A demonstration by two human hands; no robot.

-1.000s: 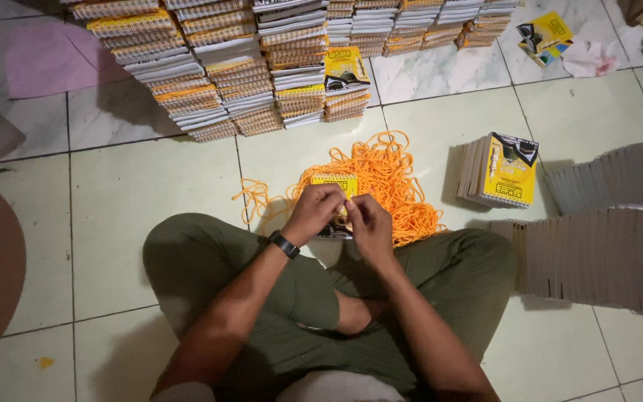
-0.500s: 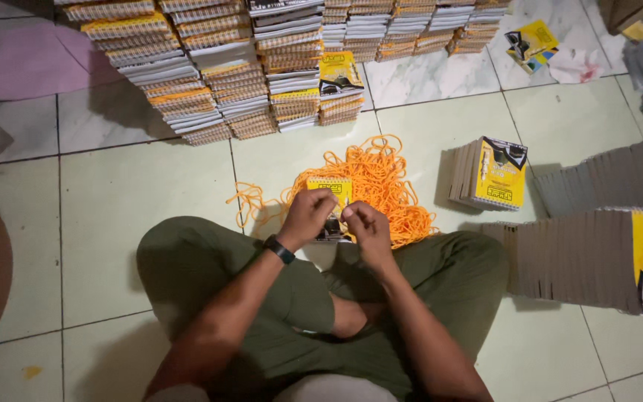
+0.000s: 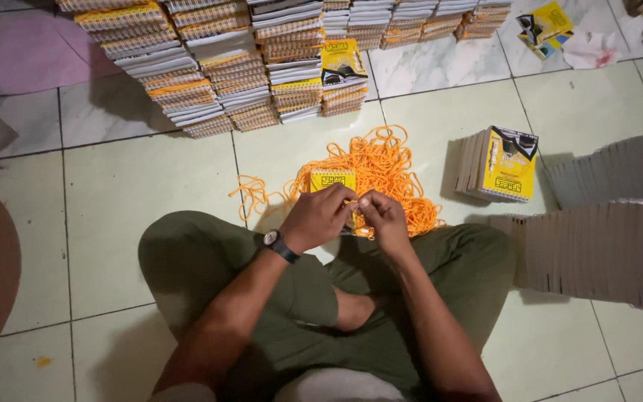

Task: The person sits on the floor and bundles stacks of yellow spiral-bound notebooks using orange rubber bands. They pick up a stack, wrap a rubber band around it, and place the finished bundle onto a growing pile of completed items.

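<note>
My left hand [image 3: 320, 217] and right hand [image 3: 382, 217] clench a small yellow booklet bundle [image 3: 333, 181] above my lap, fingers pinching an orange band; best stretched evenly. Beyond it the band pile [image 3: 381, 167], then stacked bundles [image 3: 210, 67].

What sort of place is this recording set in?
Probably an informal book-bundling workroom: stacks of bundled booklets on a tiled floor, an orange rubber band pile, and both hands on a small yellow booklet.

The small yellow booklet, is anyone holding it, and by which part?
Yes. Both hands, left hand and right hand, grip the small yellow booklet at its lower edge.
</note>
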